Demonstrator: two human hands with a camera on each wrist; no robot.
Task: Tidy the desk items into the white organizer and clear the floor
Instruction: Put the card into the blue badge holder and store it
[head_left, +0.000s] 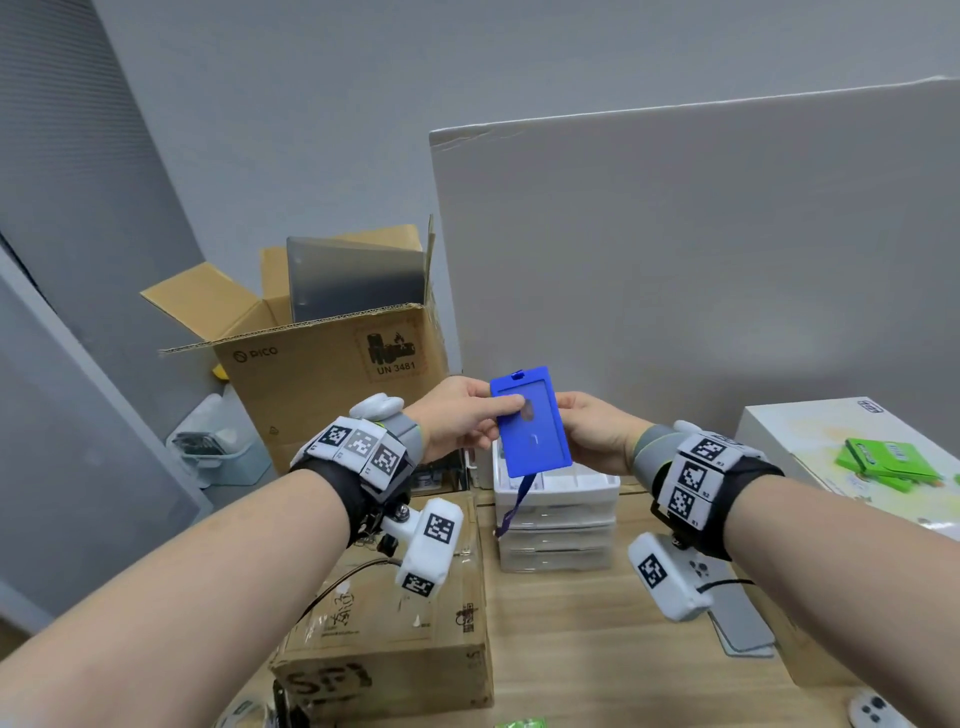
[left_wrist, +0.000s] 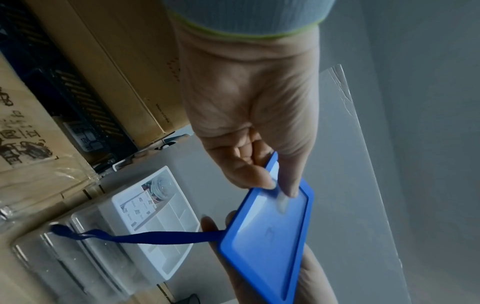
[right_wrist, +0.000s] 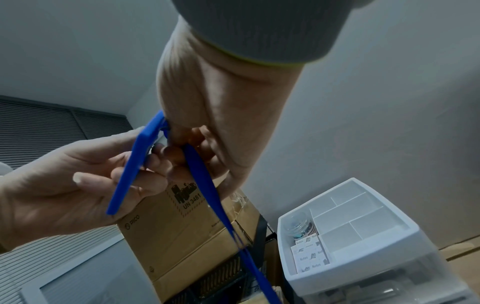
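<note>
Currently both hands hold a blue badge holder (head_left: 531, 422) in the air just above the white organizer (head_left: 556, 512), which stands on the wooden bench (head_left: 597, 639). The left hand (head_left: 457, 418) pinches the holder's left edge, thumb on the front and fingers behind; the right hand (head_left: 592, 431) curls round its right side from behind. A dark blue lanyard (head_left: 511, 506) hangs limp from the holder, across the organizer's front. Judging by the scene, the task is partway along: the organizer's top tray already contains a stack of notes pads (right_wrist: 310, 255) and a small clear round container (right_wrist: 298, 225), while most compartments look vacant. The badge holder is not yet stowed, and a green packet (head_left: 888, 460) on a white box, plus a game controller (head_left: 872, 709) at the bench edge, seem left. The holder is a flat, rigid plastic rectangle with a clear window; the organizer is smooth white plastic with translucent drawers; the lanyard is soft woven ribbon. A brown cardboard box (head_left: 332, 364) stands open behind
</note>
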